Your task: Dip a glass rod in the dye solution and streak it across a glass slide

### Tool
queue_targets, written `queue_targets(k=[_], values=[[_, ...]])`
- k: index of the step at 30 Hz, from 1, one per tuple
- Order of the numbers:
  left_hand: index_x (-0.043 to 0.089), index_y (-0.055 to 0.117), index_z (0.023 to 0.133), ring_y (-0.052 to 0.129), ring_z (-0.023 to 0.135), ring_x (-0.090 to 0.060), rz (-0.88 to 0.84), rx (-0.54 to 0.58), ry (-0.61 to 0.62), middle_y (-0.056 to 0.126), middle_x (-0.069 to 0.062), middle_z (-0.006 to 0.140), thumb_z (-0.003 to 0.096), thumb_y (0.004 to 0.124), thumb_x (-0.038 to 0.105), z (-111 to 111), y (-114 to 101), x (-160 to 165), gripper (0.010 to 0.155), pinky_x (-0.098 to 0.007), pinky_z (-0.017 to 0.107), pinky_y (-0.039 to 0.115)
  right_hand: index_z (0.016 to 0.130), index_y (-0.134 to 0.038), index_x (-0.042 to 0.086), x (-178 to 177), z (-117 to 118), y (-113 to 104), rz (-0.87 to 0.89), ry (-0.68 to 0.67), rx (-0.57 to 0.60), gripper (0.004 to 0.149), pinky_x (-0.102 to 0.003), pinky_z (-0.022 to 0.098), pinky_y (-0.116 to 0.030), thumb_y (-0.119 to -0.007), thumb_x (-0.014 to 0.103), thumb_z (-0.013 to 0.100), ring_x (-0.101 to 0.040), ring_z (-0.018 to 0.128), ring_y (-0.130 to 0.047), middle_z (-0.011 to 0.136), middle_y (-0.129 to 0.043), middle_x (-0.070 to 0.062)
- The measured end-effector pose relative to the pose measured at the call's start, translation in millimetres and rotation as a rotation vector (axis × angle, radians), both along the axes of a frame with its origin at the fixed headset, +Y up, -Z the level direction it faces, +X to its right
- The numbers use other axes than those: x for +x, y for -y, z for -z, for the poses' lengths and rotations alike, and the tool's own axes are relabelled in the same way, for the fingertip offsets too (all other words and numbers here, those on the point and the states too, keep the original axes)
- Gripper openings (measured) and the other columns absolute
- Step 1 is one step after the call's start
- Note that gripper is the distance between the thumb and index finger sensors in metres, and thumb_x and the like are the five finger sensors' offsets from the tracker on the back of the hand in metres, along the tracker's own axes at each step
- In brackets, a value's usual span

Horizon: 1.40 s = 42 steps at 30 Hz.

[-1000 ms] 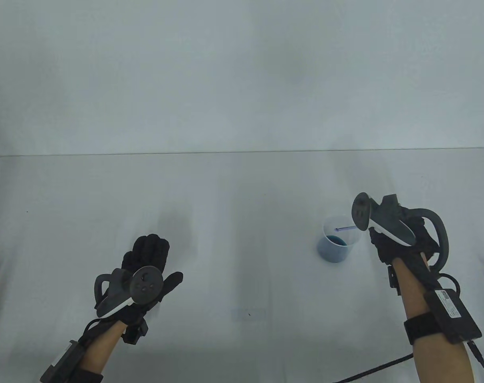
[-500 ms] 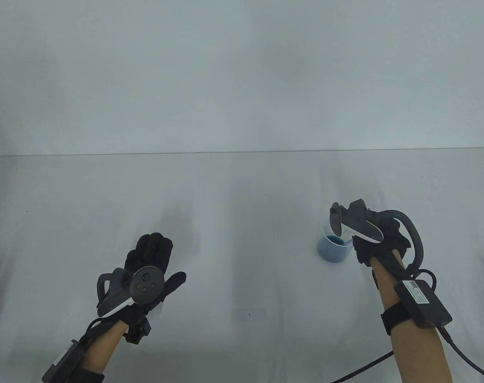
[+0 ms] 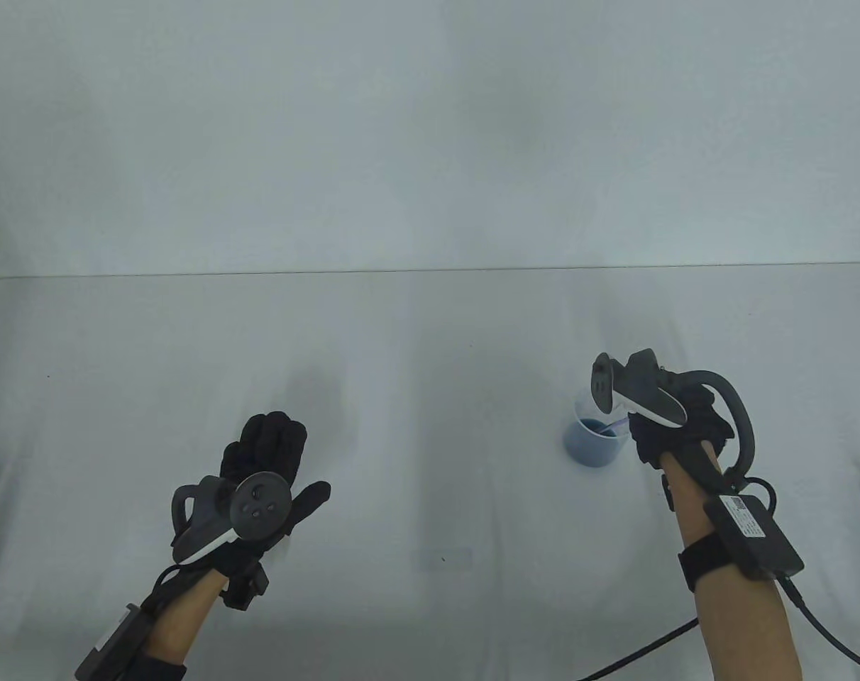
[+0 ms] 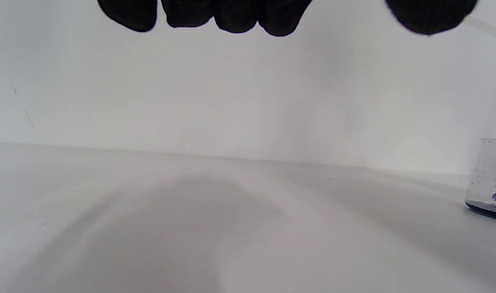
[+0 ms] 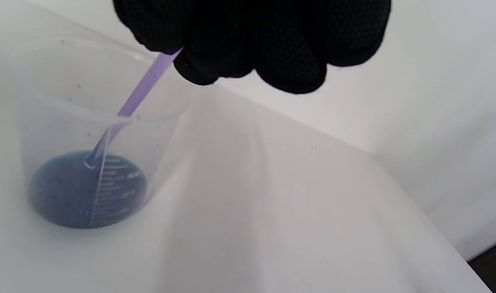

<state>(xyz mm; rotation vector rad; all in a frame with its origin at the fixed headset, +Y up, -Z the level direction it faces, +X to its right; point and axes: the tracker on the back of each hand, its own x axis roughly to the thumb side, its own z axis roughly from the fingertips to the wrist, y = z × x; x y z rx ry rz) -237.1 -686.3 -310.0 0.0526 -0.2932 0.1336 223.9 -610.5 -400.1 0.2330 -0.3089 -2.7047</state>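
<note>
A clear beaker [image 3: 592,441] with dark blue dye [image 5: 87,191] at its bottom stands on the white table, right of centre. My right hand [image 3: 668,425] is just right of it and grips a thin glass rod [image 5: 138,95]. The rod slants down into the beaker [image 5: 36,101], its tip at the dye surface. A faint clear glass slide [image 3: 442,559] lies flat near the table's front middle. My left hand [image 3: 263,454] lies palm down on the table at the left, fingers [image 4: 231,16] spread and empty. The beaker [image 4: 490,179] also shows in the left wrist view.
The white table [image 3: 430,333] ends at a far edge against a pale wall. A black cable [image 3: 650,652] runs from my right forearm toward the front edge. The beaker wall carries small dye specks.
My right hand has moved left and down to the beaker, lowering the rod tip from above the rim to the dye. My left hand has stayed almost still.
</note>
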Motion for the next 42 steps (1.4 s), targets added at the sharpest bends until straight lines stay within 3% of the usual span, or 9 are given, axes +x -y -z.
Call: queue_targets(k=[4,12,20,32,37,42], values=[[0.012,0.035,0.118,0.036,0.115,-0.051,0.000,0.001,-0.001,0.033,-0.022,0.124,0.0526,0.059,0.063,0.0,0.1,-0.1,0.087,-0.065,0.079,0.044,0.089,-0.080,0.023,1.6,0.4,-6.1,-0.004,0.008,0.004,0.041,-0.041,0.053,-0.081,-0.070,0.042,0.053,-0.018,0.058,-0.094,0.064,-0.093,0.002],[0.012,0.035,0.118,0.035,0.115,-0.051,0.008,-0.007,0.005,0.033,-0.022,0.124,0.0527,0.059,0.063,-0.3,1.0,2.0,0.086,-0.066,0.078,0.044,0.088,-0.080,0.023,-3.4,0.0,13.7,-0.026,-0.002,-0.073,0.041,-0.041,0.052,-0.082,-0.070,0.042,0.053,-0.017,0.057,-0.094,0.063,-0.093,0.002],[0.012,0.036,0.118,0.036,0.115,-0.051,0.019,-0.020,0.008,0.033,-0.022,0.125,0.0528,0.059,0.063,-0.1,2.2,2.8,0.086,-0.067,0.078,0.045,0.089,-0.080,0.023,-4.4,4.6,19.9,-0.026,0.007,-0.059,0.042,-0.040,0.051,-0.082,-0.069,0.042,0.053,-0.017,0.056,-0.094,0.062,-0.093,0.002],[0.013,0.037,0.118,0.036,0.115,-0.051,0.018,-0.027,0.003,0.033,-0.021,0.125,0.0529,0.060,0.062,0.2,1.3,2.8,0.085,-0.067,0.078,0.045,0.089,-0.080,0.021,-1.2,2.7,17.3,-0.001,0.010,-0.073,0.042,-0.040,0.050,-0.082,-0.069,0.041,0.054,-0.017,0.055,-0.094,0.061,-0.093,0.002],[0.014,0.037,0.118,0.039,0.115,-0.051,0.015,-0.028,0.019,0.035,-0.020,0.125,0.0530,0.061,0.062,0.0,0.5,4.8,0.084,-0.067,0.078,0.046,0.089,-0.080,0.021,0.1,-0.3,2.2,0.003,0.013,-0.034,0.042,-0.040,0.050,-0.082,-0.069,0.041,0.054,-0.017,0.055,-0.094,0.061,-0.093,0.002],[0.015,0.034,0.118,0.038,0.115,-0.050,0.023,-0.093,0.093,0.034,-0.019,0.125,0.0522,0.067,0.060,0.1,4.8,21.8,0.086,-0.067,0.078,0.047,0.089,-0.080,0.021,8.3,-13.2,-37.3,0.018,0.007,0.052,0.042,-0.040,0.050,-0.082,-0.069,0.041,0.054,-0.017,0.054,-0.094,0.060,-0.093,0.002]])
